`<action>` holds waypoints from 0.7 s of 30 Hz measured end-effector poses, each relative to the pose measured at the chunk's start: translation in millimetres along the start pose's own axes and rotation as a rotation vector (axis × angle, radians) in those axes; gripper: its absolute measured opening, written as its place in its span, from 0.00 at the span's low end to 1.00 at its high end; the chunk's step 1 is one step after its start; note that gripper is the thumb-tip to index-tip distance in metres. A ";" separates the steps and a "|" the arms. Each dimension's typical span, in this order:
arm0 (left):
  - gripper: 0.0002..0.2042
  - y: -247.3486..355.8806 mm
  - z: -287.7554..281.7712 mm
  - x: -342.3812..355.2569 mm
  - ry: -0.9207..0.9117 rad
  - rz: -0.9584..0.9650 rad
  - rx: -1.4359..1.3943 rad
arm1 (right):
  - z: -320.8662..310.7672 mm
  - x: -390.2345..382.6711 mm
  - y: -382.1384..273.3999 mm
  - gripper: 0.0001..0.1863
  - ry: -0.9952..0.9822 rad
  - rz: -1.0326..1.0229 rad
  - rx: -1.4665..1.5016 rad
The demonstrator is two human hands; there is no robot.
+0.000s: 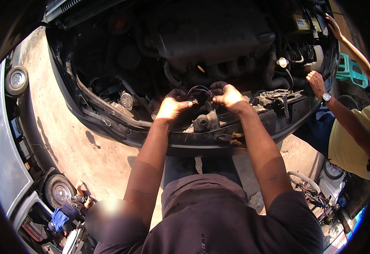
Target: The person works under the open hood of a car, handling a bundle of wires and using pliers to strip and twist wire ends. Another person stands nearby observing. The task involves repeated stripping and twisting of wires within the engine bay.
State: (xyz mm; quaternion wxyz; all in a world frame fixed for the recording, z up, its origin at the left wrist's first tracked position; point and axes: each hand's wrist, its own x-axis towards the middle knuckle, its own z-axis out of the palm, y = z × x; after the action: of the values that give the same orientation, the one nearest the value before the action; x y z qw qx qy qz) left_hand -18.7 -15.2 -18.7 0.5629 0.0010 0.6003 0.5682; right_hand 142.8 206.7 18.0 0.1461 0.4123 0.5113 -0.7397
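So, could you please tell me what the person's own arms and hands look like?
The left hand and right hand are ungloved, and no watch or bracelet shows on either. The forearms are uncovered below the short sleeves of a dark shirt. A small, thin mark shows on the right arm near the elbow.

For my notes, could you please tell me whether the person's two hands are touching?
Apart: the head view shows a gap between the left hand and right hand, with thin wires arching across it.
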 end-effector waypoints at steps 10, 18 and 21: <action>0.19 11.0 11.2 -8.9 0.019 0.017 0.031 | 0.2 2.5 1.9 0.29 0.027 -0.013 -0.051; 0.18 12.0 12.3 -9.5 0.032 0.023 0.084 | -0.7 4.0 2.5 0.30 0.057 0.019 -0.073; 0.18 11.0 11.7 -8.7 0.038 0.030 0.116 | 0.6 2.7 1.3 0.31 0.007 0.002 0.002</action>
State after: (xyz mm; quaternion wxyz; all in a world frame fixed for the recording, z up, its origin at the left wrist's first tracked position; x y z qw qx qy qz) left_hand -14.6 -8.9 -2.1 0.5420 0.0319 0.6426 0.5406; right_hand 141.7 206.1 15.2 0.1445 0.4157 0.5106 -0.7386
